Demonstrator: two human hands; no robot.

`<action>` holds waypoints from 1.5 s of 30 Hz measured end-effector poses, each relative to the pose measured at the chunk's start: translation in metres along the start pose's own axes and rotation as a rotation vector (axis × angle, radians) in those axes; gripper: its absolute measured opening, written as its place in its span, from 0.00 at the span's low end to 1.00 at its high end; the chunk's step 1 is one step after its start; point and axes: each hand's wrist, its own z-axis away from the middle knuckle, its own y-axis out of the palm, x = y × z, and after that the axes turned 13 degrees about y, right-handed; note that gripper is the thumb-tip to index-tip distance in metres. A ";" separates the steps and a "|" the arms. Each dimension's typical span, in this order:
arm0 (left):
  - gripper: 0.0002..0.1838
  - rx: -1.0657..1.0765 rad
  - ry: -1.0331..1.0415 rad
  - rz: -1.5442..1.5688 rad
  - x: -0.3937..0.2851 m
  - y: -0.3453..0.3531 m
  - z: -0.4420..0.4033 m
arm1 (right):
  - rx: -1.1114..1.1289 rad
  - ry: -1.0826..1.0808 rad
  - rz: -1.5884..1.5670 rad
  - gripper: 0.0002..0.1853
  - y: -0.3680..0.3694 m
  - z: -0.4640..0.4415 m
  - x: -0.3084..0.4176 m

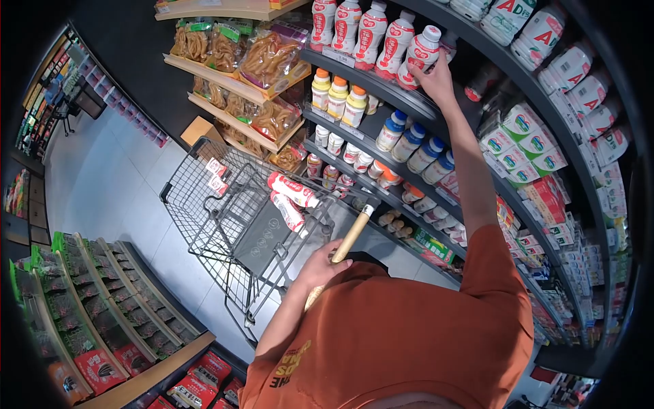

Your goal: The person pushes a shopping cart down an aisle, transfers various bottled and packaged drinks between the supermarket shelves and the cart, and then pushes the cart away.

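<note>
My right hand (436,80) is stretched up to an upper shelf, fingers wrapped round a white-and-red milk drink bottle (424,49). The bottle stands upright at the end of a row of matching bottles (372,33). Below, close to my body, my left hand (323,267) is closed round the tan shopping cart handle (353,235). Two similar pink-and-white bottles, one (293,189) across the other (287,211), lie at the near end of the wire shopping cart (204,235). Small red-and-white packs (216,176) also sit in the cart.
Curved dark shelves (402,102) with drinks and cartons run along the right. Bagged snacks (269,56) fill wooden shelves ahead. A low rack (102,300) of packets stands at the left, beside a tiled aisle floor (112,153). A distant person (53,92) is at the far left.
</note>
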 end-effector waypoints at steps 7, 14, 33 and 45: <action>0.35 0.010 0.015 0.015 -0.007 -0.002 0.000 | 0.169 0.167 -0.368 0.33 0.014 -0.014 -0.029; 0.35 0.004 0.012 0.014 -0.005 -0.001 0.000 | 0.418 0.579 -0.570 0.30 0.000 -0.013 0.003; 0.32 0.042 -0.023 0.010 -0.010 -0.005 -0.004 | 0.583 0.546 -0.761 0.31 0.007 -0.026 -0.021; 0.32 -0.008 -0.027 0.116 -0.007 0.001 -0.004 | 0.388 0.396 -0.510 0.30 0.012 -0.013 -0.027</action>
